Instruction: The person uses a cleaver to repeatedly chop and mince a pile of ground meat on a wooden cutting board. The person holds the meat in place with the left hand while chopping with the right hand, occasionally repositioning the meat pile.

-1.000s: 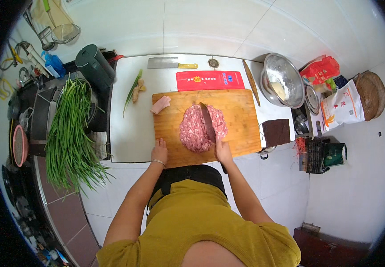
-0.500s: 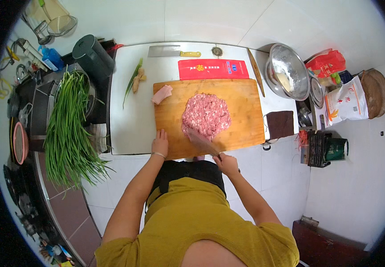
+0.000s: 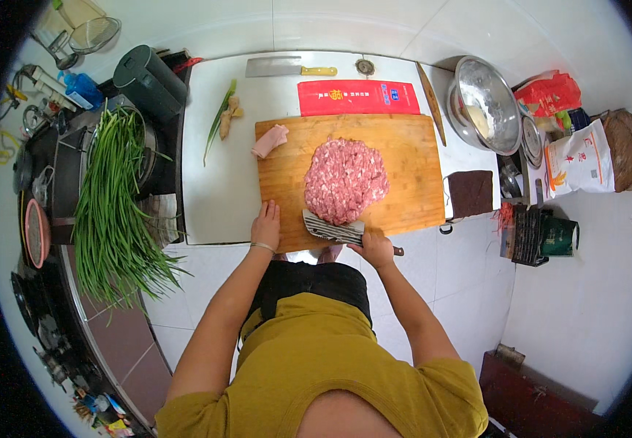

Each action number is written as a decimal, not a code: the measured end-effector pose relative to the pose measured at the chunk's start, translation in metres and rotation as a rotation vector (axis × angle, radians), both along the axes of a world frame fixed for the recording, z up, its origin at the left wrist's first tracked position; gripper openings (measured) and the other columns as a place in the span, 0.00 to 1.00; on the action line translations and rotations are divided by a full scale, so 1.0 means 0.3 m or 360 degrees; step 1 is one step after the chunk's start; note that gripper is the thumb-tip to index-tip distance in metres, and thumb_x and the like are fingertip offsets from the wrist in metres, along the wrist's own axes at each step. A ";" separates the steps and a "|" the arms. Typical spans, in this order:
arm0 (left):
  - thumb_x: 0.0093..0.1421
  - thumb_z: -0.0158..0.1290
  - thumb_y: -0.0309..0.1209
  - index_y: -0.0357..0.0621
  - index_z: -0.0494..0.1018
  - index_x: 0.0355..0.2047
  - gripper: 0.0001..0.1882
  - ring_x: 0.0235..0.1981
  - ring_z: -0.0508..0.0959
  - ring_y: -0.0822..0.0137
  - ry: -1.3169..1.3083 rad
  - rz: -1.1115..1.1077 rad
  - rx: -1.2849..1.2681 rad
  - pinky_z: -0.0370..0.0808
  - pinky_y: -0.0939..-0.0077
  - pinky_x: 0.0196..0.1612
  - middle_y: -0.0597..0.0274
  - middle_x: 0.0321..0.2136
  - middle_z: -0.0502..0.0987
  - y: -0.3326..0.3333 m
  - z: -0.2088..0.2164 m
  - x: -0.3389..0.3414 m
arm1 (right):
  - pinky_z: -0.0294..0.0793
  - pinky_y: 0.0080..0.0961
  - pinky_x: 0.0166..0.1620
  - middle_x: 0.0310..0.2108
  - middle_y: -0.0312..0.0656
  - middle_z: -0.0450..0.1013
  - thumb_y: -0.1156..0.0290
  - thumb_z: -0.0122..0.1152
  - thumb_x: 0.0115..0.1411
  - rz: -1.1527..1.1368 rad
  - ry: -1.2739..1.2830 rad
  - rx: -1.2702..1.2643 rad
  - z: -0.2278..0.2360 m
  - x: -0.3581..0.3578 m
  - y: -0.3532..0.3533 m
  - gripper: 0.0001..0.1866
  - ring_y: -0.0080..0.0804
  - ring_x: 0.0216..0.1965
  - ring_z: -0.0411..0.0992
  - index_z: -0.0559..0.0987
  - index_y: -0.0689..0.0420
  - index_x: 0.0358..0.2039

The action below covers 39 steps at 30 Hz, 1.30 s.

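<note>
A round, flattened mound of minced meat [image 3: 346, 179] lies in the middle of a wooden cutting board [image 3: 411, 164]. My right hand [image 3: 376, 250] is closed round the handle of a cleaver [image 3: 334, 230]. Its broad, striped-looking blade lies nearly flat at the near edge of the meat, pointing left. My left hand [image 3: 266, 225] rests on the board's near left corner with its fingers stretched out. A pale pink piece of meat [image 3: 270, 141] sits at the board's far left corner.
A second cleaver [image 3: 274, 67] lies behind a red paper packet [image 3: 358, 97]. Ginger [image 3: 228, 119] and a green onion [image 3: 217, 124] are left of the board. Steel bowls [image 3: 485, 106] and a brown cloth [image 3: 470, 193] are at right; a heap of green chives [image 3: 115, 212] hangs over the left counter.
The cleaver has turned from edge-on and slanting to nearly flat, its blade face now showing along the meat's near edge. My left hand stays on the board's corner.
</note>
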<state>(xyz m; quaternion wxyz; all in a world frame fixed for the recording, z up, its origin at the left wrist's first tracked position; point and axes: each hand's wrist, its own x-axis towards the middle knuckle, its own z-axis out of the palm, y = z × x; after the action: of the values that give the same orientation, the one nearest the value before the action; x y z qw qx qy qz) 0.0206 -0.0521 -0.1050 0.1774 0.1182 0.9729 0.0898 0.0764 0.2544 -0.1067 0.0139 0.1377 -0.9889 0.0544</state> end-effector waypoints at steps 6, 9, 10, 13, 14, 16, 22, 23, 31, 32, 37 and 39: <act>0.37 0.61 0.33 0.40 0.57 0.53 0.41 0.58 0.55 0.59 0.0027 0.0028 -0.0012 0.65 0.68 0.51 0.57 0.57 0.54 0.006 -0.016 0.000 | 0.70 0.36 0.20 0.16 0.44 0.70 0.40 0.49 0.48 -0.0164 -0.0118 -0.0017 0.034 -0.124 0.015 0.27 0.42 0.17 0.71 0.71 0.56 0.22; 0.38 0.61 0.33 0.40 0.57 0.53 0.41 0.58 0.55 0.60 0.0181 0.0010 -0.0059 0.66 0.67 0.49 0.57 0.57 0.55 -0.006 -0.107 0.020 | 0.69 0.41 0.22 0.18 0.47 0.72 0.42 0.48 0.51 -0.0214 -0.0342 -0.0086 0.057 -0.183 0.038 0.25 0.45 0.19 0.71 0.73 0.54 0.23; 0.38 0.61 0.33 0.40 0.57 0.53 0.41 0.58 0.55 0.60 0.0244 -0.0003 -0.0086 0.66 0.67 0.49 0.57 0.57 0.55 -0.005 -0.105 0.017 | 0.69 0.42 0.23 0.18 0.47 0.72 0.43 0.47 0.52 -0.0212 -0.0397 -0.0152 0.056 -0.203 0.052 0.25 0.46 0.19 0.71 0.73 0.55 0.23; 0.38 0.60 0.32 0.40 0.57 0.53 0.40 0.58 0.55 0.60 0.0079 0.0019 -0.0046 0.66 0.67 0.49 0.57 0.57 0.55 -0.001 -0.074 0.010 | 0.68 0.36 0.20 0.15 0.47 0.70 0.45 0.43 0.56 -0.0155 -0.0430 -0.0408 0.063 -0.255 0.111 0.26 0.41 0.15 0.70 0.72 0.58 0.20; 0.38 0.60 0.31 0.40 0.57 0.53 0.40 0.58 0.55 0.60 0.0056 0.0031 -0.0026 0.66 0.68 0.49 0.57 0.57 0.55 0.001 -0.052 0.007 | 0.66 0.33 0.19 0.13 0.45 0.68 0.45 0.41 0.57 -0.0192 -0.0538 -0.0669 0.073 -0.278 0.124 0.27 0.38 0.13 0.67 0.71 0.58 0.19; 0.38 0.60 0.31 0.40 0.57 0.54 0.40 0.58 0.55 0.59 0.0009 0.0056 0.0011 0.66 0.68 0.49 0.57 0.57 0.56 0.005 -0.019 0.004 | 0.62 0.28 0.16 0.10 0.39 0.63 0.45 0.39 0.58 -0.0289 -0.0784 -0.1109 0.102 -0.325 0.142 0.28 0.31 0.11 0.62 0.69 0.58 0.19; 0.36 0.61 0.31 0.40 0.58 0.53 0.41 0.57 0.56 0.60 0.0077 0.0047 -0.0010 0.66 0.69 0.49 0.58 0.56 0.56 0.001 -0.044 0.012 | 0.52 0.22 0.11 0.08 0.32 0.55 0.40 0.34 0.57 -0.1006 -0.1729 -0.1593 0.199 -0.388 0.199 0.29 0.23 0.07 0.53 0.63 0.53 0.15; 0.36 0.61 0.30 0.41 0.58 0.53 0.41 0.57 0.56 0.60 0.0071 0.0052 -0.0017 0.67 0.69 0.49 0.57 0.56 0.56 0.003 -0.038 0.011 | 0.52 0.22 0.11 0.07 0.32 0.54 0.39 0.34 0.56 -0.1021 -0.1791 -0.1630 0.177 -0.386 0.217 0.30 0.23 0.07 0.53 0.63 0.53 0.14; 0.42 0.56 0.28 0.42 0.60 0.52 0.33 0.56 0.58 0.61 0.0108 0.0043 -0.0055 0.68 0.69 0.47 0.60 0.56 0.58 0.001 -0.044 0.011 | 0.51 0.20 0.10 0.07 0.31 0.53 0.33 0.33 0.53 -0.1222 -0.1836 -0.1893 0.169 -0.331 0.257 0.32 0.22 0.06 0.51 0.60 0.51 0.13; 0.43 0.54 0.27 0.42 0.60 0.52 0.32 0.56 0.58 0.61 0.0135 0.0031 -0.0058 0.68 0.69 0.47 0.60 0.56 0.58 -0.004 -0.055 0.010 | 0.50 0.20 0.10 0.07 0.30 0.52 0.33 0.33 0.53 -0.1233 -0.1832 -0.1906 0.162 -0.315 0.273 0.32 0.21 0.06 0.50 0.60 0.51 0.13; 0.47 0.50 0.25 0.42 0.60 0.52 0.29 0.57 0.57 0.61 0.0234 0.0003 -0.0022 0.69 0.69 0.46 0.60 0.56 0.57 -0.016 -0.097 0.013 | 0.50 0.20 0.09 0.06 0.30 0.51 0.31 0.32 0.51 -0.1288 -0.1867 -0.2185 0.198 -0.243 0.335 0.33 0.22 0.05 0.49 0.60 0.51 0.13; 0.48 0.50 0.25 0.41 0.59 0.52 0.29 0.57 0.56 0.61 0.0139 0.0006 -0.0050 0.68 0.68 0.46 0.60 0.57 0.56 -0.002 -0.066 0.007 | 0.51 0.20 0.09 0.06 0.31 0.52 0.30 0.32 0.50 -0.1447 -0.1781 -0.2319 0.224 -0.209 0.353 0.34 0.23 0.05 0.50 0.61 0.51 0.14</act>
<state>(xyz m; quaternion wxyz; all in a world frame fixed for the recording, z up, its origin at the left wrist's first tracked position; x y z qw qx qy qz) 0.0226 -0.0527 -0.1247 0.1366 0.1173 0.9812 0.0697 0.0138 0.3602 -0.0396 -0.3498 -0.3372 -0.5392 0.6879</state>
